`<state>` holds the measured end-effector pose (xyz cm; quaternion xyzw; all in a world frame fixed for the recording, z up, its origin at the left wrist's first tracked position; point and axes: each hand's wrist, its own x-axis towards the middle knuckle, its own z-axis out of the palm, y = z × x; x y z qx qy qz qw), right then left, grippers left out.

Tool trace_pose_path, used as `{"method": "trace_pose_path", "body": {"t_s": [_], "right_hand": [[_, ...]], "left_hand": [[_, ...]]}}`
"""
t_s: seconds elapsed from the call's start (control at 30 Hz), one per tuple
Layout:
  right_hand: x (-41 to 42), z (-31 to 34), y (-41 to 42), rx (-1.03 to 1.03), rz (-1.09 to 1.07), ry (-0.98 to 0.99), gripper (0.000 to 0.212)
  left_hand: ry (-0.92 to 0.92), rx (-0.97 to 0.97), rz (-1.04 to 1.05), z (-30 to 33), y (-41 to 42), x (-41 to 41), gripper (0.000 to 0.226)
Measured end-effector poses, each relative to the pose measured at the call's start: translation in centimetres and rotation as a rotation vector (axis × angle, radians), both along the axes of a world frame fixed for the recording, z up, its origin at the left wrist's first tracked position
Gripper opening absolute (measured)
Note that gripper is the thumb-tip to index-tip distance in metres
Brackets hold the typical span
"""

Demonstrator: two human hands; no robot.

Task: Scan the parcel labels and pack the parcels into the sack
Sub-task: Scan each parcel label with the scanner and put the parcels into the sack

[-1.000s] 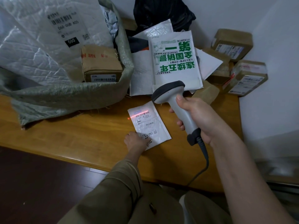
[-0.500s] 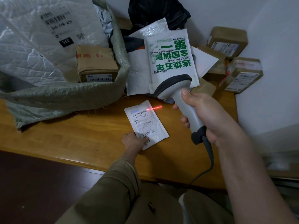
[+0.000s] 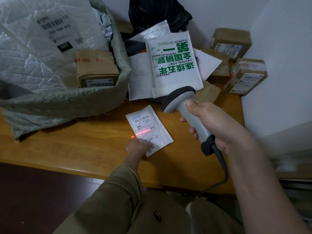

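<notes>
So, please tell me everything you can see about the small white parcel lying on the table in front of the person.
The small white parcel is a flat, soft-looking plastic mailer, slightly wrinkled. It lies flat on the wooden table, turned at an angle, near the sack's opening. A printed label with barcodes and a small square code covers its top face. A red scan line from the scanner crosses the label's middle. The left hand presses its near corner; the right hand holds the scanner above it, not touching it.
</notes>
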<state>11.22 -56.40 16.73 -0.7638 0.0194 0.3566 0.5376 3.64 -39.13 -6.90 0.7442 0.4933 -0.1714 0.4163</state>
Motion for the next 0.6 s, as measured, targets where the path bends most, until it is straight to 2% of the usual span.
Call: {"method": "trace_pose_path", "body": {"t_s": [0.13, 0.23, 0.4, 0.5, 0.6], "right_hand": [[-0.3, 0.5, -0.2, 0.041, -0.096, 0.023, 0.039], [-0.5, 1.1, -0.1, 0.11, -0.195, 0.033, 0.038], [-0.9, 2.4, 0.6, 0.217, -0.361, -0.023, 0.037], [-1.1, 3.4, 1.6, 0.292, -0.461, -0.023, 0.036], [-1.3, 4.4, 3.1, 0.374, -0.511, -0.027, 0.036]], "left_hand": [[-0.15, -0.2, 0.143, 0.9, 0.0, -0.3, 0.025], [-0.274, -0.242, 0.076, 2.6, -0.4, -0.7, 0.023], [-0.538, -0.148, -0.205, 5.8, 0.0, 0.4, 0.028], [-0.77, -0.08, -0.254, 8.8, 1.3, 1.6, 0.022], [-0.965, 0.012, -0.197, 13.1, 3.4, 3.0, 0.023]]}}
